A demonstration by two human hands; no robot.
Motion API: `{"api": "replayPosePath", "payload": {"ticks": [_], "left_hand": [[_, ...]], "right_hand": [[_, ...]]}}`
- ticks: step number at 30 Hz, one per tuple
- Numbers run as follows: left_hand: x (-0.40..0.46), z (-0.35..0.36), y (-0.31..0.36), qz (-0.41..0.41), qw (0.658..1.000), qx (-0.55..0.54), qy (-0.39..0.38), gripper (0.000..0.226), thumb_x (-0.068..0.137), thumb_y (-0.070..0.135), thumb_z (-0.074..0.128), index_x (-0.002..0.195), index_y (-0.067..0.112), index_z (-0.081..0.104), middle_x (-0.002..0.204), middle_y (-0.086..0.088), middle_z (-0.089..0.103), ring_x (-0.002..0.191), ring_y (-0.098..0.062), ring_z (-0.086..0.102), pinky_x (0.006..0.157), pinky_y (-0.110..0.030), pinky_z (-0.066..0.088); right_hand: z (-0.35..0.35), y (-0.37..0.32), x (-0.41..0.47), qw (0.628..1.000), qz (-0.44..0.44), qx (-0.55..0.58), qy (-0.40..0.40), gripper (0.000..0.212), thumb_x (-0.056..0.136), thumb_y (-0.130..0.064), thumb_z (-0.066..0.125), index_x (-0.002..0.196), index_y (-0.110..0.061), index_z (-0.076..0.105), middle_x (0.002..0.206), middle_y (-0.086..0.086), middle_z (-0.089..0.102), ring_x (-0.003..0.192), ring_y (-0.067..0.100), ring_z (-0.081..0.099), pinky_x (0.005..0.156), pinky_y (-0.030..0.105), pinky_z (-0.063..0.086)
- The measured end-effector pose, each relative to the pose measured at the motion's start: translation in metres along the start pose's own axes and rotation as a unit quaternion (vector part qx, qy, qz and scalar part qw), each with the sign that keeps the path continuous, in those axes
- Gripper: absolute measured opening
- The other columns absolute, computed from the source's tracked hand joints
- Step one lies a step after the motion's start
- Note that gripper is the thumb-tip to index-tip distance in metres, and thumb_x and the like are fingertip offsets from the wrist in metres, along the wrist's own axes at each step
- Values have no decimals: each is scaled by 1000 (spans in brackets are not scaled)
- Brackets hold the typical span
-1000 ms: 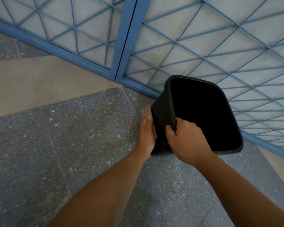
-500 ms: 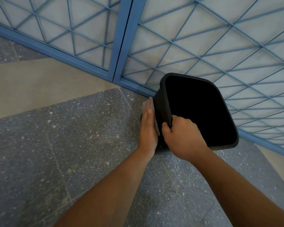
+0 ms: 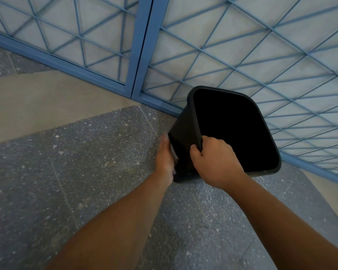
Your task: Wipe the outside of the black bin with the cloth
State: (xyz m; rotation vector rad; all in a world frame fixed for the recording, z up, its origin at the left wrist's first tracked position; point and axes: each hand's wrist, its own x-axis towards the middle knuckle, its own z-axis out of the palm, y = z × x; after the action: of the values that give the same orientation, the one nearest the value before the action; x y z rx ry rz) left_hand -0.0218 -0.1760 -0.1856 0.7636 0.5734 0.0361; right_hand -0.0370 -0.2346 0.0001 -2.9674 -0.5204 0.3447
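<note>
A black bin (image 3: 183, 129) stands tilted on the floor, its dark opening facing me. My right hand (image 3: 216, 161) grips the near left rim, thumb outside and fingers inside. My left hand (image 3: 165, 155) lies flat against the bin's left outer wall and presses a pale grey cloth (image 3: 174, 154) to it. Only a thin strip of the cloth shows between palm and bin; the rest is hidden under the hand.
A blue metal grille door (image 3: 141, 55) with frosted panels runs behind the bin, close to its far side. The floor (image 3: 86, 172) is dark speckled stone with a beige band (image 3: 47, 98) at the left and another at the far right.
My left hand slid up the bin's side with the cloth, then back down toward its base. The bin stays tilted in my right hand's grip.
</note>
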Motion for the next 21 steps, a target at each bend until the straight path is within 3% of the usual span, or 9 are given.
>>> {"api": "replayPosePath", "payload": {"ticks": [2,5,6,10,12,14,15,18,21], "left_hand": [[-3,10,14,11,1000,-3,-9,80,93,79,55,161,38,45,167,10,44,150,-9,47,127,-40,36],[-19,21,17,99,992,80,-19,52,116,41,31,167,34,26,155,37,26,127,38,32,105,4,28],[-23,18,13,113,987,107,-25,52,117,39,28,168,34,22,153,39,24,120,44,30,99,8,27],[-3,12,20,62,997,54,4,56,114,53,35,166,35,34,172,10,36,152,-4,41,125,-29,33],[-3,19,26,83,996,31,-5,51,115,47,36,163,30,41,154,17,55,134,8,56,110,-17,46],[-15,22,23,107,993,48,-17,48,117,35,30,164,28,35,145,31,50,120,29,52,98,-1,42],[-23,21,20,116,991,62,-15,49,118,34,27,166,28,31,151,30,45,123,32,46,103,0,38],[-17,13,14,72,996,58,17,51,117,45,27,167,36,29,171,13,31,150,2,36,129,-29,28],[-13,19,21,77,996,46,10,53,114,49,33,165,33,37,168,14,37,152,-5,37,125,-24,35]], "right_hand": [[0,0,2,1000,0,4,-2,28,95,-34,43,72,-18,46,63,4,55,58,20,56,55,33,46],[-2,1,3,1000,1,10,-6,30,94,-35,43,69,-18,46,61,4,56,55,18,56,53,32,47],[-2,1,3,1000,1,8,-5,31,94,-34,44,68,-19,45,61,3,55,54,18,55,52,31,45],[-1,0,3,1000,0,-2,6,33,95,-33,44,65,-20,39,61,3,52,56,18,53,52,29,40],[-1,0,5,1000,2,5,5,34,95,-33,44,64,-19,39,60,3,52,55,19,54,53,30,42],[-1,0,6,1000,1,4,2,34,94,-33,44,64,-19,41,58,3,52,54,19,53,52,31,44],[-1,1,5,1000,2,1,2,34,94,-33,44,63,-19,40,58,3,51,53,19,52,52,31,43],[0,0,5,1000,4,-9,7,36,95,-33,44,63,-19,37,57,2,47,52,16,49,51,29,38],[0,0,6,1000,1,-2,4,35,95,-33,44,63,-18,39,57,2,48,52,17,49,51,29,39]]}}
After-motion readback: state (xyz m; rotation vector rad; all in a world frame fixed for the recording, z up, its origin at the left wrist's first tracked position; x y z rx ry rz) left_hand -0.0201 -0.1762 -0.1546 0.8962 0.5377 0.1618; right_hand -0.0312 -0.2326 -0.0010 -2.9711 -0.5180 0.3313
